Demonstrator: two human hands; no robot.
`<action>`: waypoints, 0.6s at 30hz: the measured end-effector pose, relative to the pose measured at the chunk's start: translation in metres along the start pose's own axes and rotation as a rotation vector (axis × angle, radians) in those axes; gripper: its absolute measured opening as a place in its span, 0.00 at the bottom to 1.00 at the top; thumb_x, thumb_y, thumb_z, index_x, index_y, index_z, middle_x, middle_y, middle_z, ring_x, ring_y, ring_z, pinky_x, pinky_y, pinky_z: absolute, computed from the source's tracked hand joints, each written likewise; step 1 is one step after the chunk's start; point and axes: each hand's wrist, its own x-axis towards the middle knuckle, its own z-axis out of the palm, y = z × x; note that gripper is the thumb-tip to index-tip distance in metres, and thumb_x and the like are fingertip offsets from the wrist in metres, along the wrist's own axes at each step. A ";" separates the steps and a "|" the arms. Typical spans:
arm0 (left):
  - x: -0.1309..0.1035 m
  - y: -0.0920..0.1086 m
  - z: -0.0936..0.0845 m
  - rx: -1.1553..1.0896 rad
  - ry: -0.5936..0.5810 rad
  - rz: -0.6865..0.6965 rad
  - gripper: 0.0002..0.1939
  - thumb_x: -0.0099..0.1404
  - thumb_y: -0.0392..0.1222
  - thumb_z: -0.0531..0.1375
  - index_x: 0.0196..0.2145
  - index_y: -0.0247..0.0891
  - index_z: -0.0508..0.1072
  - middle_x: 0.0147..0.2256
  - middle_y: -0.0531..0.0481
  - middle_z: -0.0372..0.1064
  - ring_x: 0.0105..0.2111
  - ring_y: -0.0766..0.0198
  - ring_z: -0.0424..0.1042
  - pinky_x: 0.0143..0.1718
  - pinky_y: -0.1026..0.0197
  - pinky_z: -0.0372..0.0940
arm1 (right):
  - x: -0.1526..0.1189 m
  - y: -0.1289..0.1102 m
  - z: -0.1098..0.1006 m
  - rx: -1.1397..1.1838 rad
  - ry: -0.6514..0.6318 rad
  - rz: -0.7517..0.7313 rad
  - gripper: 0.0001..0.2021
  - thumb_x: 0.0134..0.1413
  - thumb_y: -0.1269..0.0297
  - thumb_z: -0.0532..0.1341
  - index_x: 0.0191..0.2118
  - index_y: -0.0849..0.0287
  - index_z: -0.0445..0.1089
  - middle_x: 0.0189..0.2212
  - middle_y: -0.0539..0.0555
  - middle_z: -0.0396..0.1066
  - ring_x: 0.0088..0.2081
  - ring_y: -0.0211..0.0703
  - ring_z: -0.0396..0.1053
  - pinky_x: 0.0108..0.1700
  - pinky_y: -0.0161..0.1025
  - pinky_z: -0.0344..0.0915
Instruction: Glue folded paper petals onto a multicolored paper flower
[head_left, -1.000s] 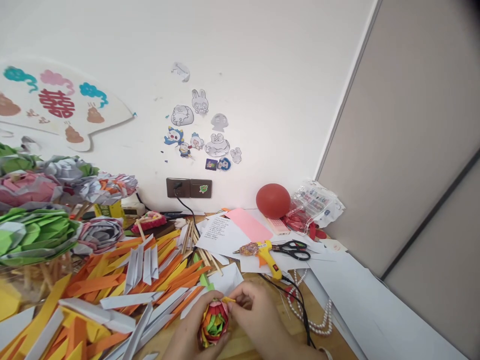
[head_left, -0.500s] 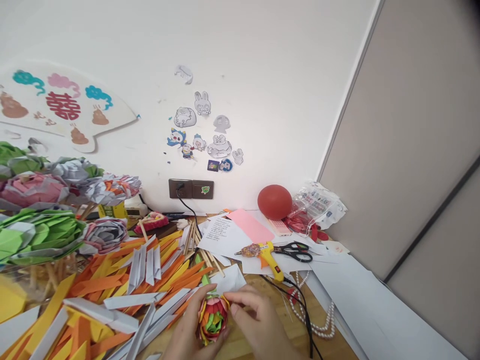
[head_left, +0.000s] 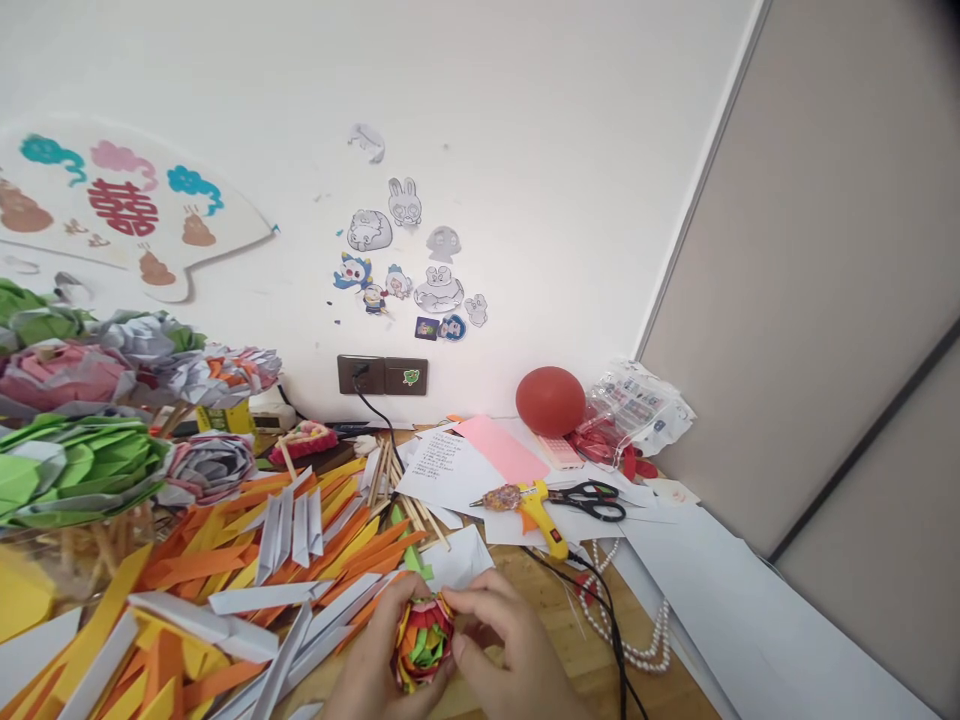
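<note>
A small paper flower (head_left: 424, 645) with a green centre and red, orange and yellow petals sits low between my hands, its opening facing me. My left hand (head_left: 379, 650) curls around its left side and underside, closed on it. The fingers of my right hand (head_left: 495, 630) pinch the petals at its upper right edge. Just beyond the flower lies a green folded paper strip (head_left: 410, 545). Folded orange strips (head_left: 375, 550) and white strips (head_left: 262, 598) are heaped left of my hands.
A yellow glue gun (head_left: 541, 518) lies near black scissors (head_left: 596, 500). Its cord runs down the right, beside a pearl string (head_left: 649, 655). Wooden sticks (head_left: 390, 475), a red balloon (head_left: 550, 400) and paper sheets (head_left: 690, 580) lie around. Finished paper flowers (head_left: 82, 465) stand at left.
My right fingers have shifted slightly along the flower's rim and curled in more. The flower has turned a little in my left hand.
</note>
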 end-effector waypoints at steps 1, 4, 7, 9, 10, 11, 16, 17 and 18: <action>0.000 0.000 0.000 -0.002 -0.002 0.001 0.14 0.51 0.46 0.60 0.35 0.42 0.63 0.30 0.52 0.67 0.28 0.61 0.69 0.29 0.63 0.65 | 0.000 -0.001 0.000 -0.003 -0.001 -0.015 0.19 0.43 0.78 0.52 0.42 0.65 0.71 0.33 0.56 0.63 0.33 0.42 0.68 0.35 0.39 0.67; 0.000 0.000 0.000 -0.004 -0.013 -0.008 0.14 0.51 0.44 0.60 0.36 0.42 0.63 0.29 0.53 0.66 0.27 0.62 0.69 0.28 0.63 0.65 | 0.000 -0.004 -0.001 -0.031 0.004 -0.062 0.19 0.43 0.79 0.51 0.41 0.66 0.72 0.32 0.56 0.63 0.34 0.42 0.68 0.36 0.40 0.67; 0.000 0.000 0.001 0.015 0.012 -0.018 0.16 0.51 0.44 0.60 0.38 0.41 0.63 0.31 0.52 0.66 0.29 0.60 0.70 0.30 0.62 0.66 | 0.000 -0.005 -0.002 -0.064 0.002 -0.087 0.19 0.43 0.79 0.51 0.41 0.67 0.72 0.32 0.57 0.63 0.35 0.44 0.68 0.36 0.40 0.67; -0.001 0.001 0.001 0.033 0.043 -0.025 0.18 0.50 0.43 0.60 0.39 0.41 0.63 0.33 0.50 0.67 0.31 0.59 0.71 0.33 0.61 0.66 | 0.000 -0.006 -0.003 -0.073 -0.006 -0.095 0.19 0.43 0.79 0.51 0.41 0.67 0.72 0.31 0.57 0.63 0.34 0.44 0.68 0.35 0.40 0.67; -0.001 0.002 0.001 0.039 0.049 -0.027 0.19 0.50 0.43 0.61 0.40 0.41 0.63 0.33 0.50 0.68 0.31 0.59 0.71 0.33 0.61 0.66 | 0.000 -0.006 -0.003 -0.077 -0.008 -0.099 0.19 0.43 0.79 0.51 0.41 0.67 0.72 0.31 0.57 0.63 0.34 0.44 0.68 0.35 0.40 0.67; -0.001 0.003 0.001 0.045 0.048 -0.028 0.19 0.49 0.43 0.61 0.40 0.41 0.63 0.33 0.50 0.68 0.31 0.59 0.71 0.33 0.61 0.66 | 0.000 -0.006 -0.003 -0.082 -0.008 -0.101 0.19 0.43 0.79 0.51 0.41 0.67 0.72 0.31 0.57 0.63 0.34 0.43 0.68 0.35 0.40 0.67; 0.000 0.010 0.000 0.071 0.023 -0.015 0.17 0.49 0.43 0.61 0.37 0.42 0.64 0.31 0.52 0.69 0.30 0.60 0.71 0.29 0.64 0.65 | 0.000 -0.007 -0.003 -0.112 -0.003 -0.106 0.18 0.42 0.79 0.51 0.40 0.67 0.72 0.30 0.56 0.63 0.32 0.43 0.67 0.34 0.39 0.66; 0.000 0.012 0.000 0.071 0.021 -0.009 0.16 0.49 0.43 0.60 0.37 0.42 0.64 0.30 0.53 0.70 0.30 0.60 0.71 0.28 0.64 0.64 | 0.000 -0.008 -0.003 -0.115 -0.004 -0.112 0.18 0.42 0.79 0.51 0.39 0.67 0.72 0.30 0.56 0.63 0.32 0.42 0.67 0.34 0.39 0.66; 0.000 0.012 0.000 0.072 0.017 0.000 0.14 0.49 0.43 0.60 0.36 0.42 0.64 0.29 0.53 0.69 0.29 0.61 0.70 0.28 0.64 0.64 | 0.000 -0.008 -0.003 -0.119 -0.007 -0.119 0.18 0.42 0.80 0.51 0.39 0.66 0.73 0.30 0.56 0.63 0.32 0.42 0.67 0.33 0.38 0.66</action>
